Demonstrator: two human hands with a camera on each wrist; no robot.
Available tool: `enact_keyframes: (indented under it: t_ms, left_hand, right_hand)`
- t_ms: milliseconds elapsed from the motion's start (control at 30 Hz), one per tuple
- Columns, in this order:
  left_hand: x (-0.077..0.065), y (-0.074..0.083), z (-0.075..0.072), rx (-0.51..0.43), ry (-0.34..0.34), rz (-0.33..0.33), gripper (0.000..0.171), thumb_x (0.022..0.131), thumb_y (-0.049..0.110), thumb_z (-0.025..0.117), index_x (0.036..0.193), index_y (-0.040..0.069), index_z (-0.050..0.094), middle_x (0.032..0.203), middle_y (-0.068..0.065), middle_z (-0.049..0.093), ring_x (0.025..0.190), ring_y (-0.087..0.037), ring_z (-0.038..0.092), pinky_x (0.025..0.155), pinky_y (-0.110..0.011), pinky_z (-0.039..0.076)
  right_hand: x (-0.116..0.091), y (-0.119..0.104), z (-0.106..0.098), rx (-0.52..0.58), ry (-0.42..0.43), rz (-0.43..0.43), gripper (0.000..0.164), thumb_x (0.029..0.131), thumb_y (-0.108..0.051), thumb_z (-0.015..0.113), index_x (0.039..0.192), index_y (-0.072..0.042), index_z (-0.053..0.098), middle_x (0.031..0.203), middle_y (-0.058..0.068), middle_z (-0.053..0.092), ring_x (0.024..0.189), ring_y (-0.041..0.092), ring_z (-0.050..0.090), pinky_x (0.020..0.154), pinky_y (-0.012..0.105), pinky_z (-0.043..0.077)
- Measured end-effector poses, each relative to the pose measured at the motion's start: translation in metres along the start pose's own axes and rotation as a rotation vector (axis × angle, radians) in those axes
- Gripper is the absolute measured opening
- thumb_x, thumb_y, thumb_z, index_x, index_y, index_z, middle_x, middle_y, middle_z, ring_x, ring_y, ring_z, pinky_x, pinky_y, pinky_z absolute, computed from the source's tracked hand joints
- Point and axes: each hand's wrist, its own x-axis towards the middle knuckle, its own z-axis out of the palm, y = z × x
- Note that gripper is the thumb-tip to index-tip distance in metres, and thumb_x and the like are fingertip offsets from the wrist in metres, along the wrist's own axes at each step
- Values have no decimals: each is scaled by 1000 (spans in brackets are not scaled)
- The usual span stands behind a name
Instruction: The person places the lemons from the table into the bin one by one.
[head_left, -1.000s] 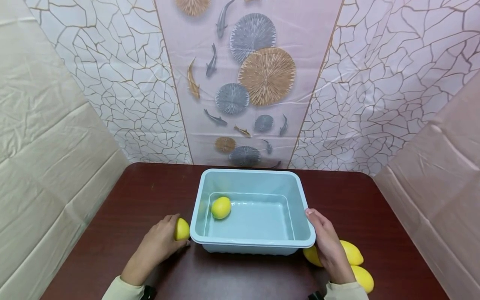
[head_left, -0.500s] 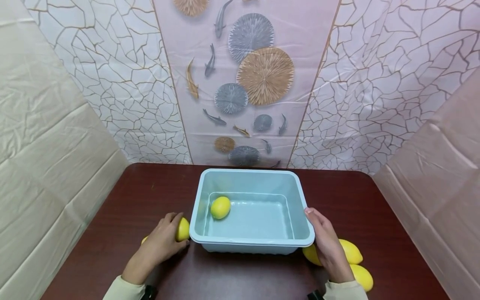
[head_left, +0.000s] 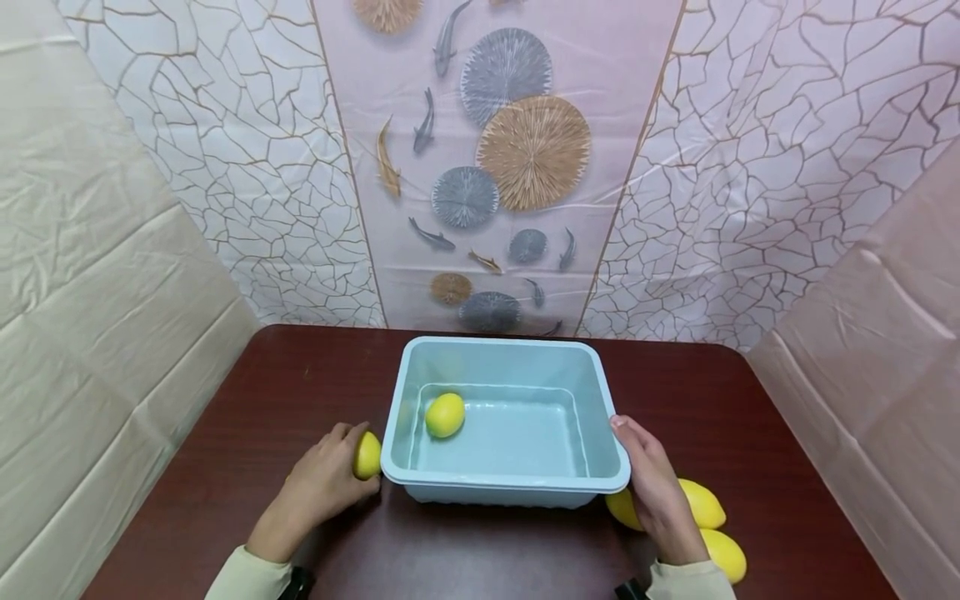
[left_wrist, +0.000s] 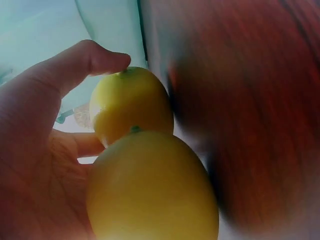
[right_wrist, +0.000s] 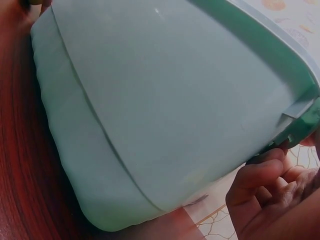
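Observation:
A light blue plastic tub stands mid-table with one lemon inside at its left. My left hand lies against the tub's left wall and grips a lemon. In the left wrist view, the thumb touches that lemon, and a second lemon sits nearer in the palm. My right hand holds the tub's right rim. The right wrist view shows its fingers curled under the tub's rim.
The dark red table is walled by patterned sheets at the back and plain cloth at both sides. Behind and under my right hand lie yellow lemons, one of them nearer the front edge.
Half a second ago a second lemon peeked out left of my left hand; now the hand hides it. The tub and the right hand have not moved.

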Motion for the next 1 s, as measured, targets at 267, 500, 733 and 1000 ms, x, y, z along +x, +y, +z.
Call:
enact_keyframes:
  t_ms: [267,500,733,1000]
  left_hand:
    - [-2,1,2,-78,53,-13,81,72,25,89,142,-5,58,126,-25,59,93,-33,63,75,-46,56]
    - [-1,7,-9,-109,150,40,80,73,25,87,141,-3,59,124,-23,58,95,-33,60,75,-43,55]
    - [-5,12,-17,-159,204,96,80,74,25,89,144,0,60,126,-20,59,100,-31,61,81,-43,57]
    - [-5,16,-32,-183,243,119,79,76,24,90,144,-1,57,133,-18,60,111,-33,62,92,-51,58]
  right_hand:
    - [-1,0,1,-20,-4,19,55,113,-47,44,147,-4,50,113,2,67,96,15,65,83,26,57]
    - [1,-2,0,-2,-1,13,56,113,-46,44,146,-2,50,109,2,69,93,13,65,81,26,56]
    - [0,-2,1,-8,1,18,56,113,-45,44,147,-1,50,110,2,70,92,13,66,80,26,56]
    - [0,-3,0,-14,2,16,56,114,-45,43,148,-1,49,112,3,70,93,12,66,81,25,56]
